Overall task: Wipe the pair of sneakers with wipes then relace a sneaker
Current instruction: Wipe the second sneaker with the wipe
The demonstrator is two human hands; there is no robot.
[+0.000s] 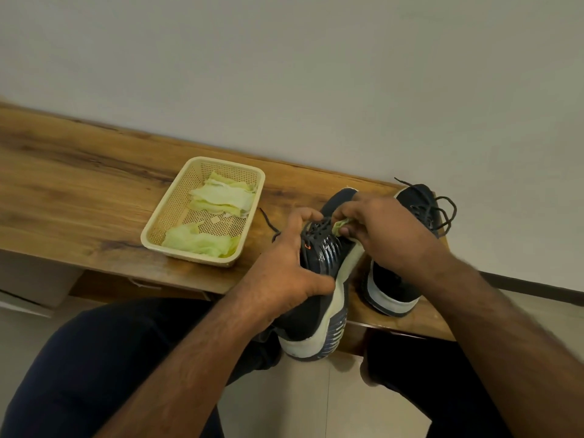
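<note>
A: A plain pale wall, and a wooden desk carrying a mesh basket of greenish wipes.

B: How far along?

A: Still wiping, I'd judge. The left hand grips the dark sneaker, tilted off the desk edge; the right hand pinches a wipe against its laces. The second sneaker stands just beside. Relacing not yet begun.
</note>
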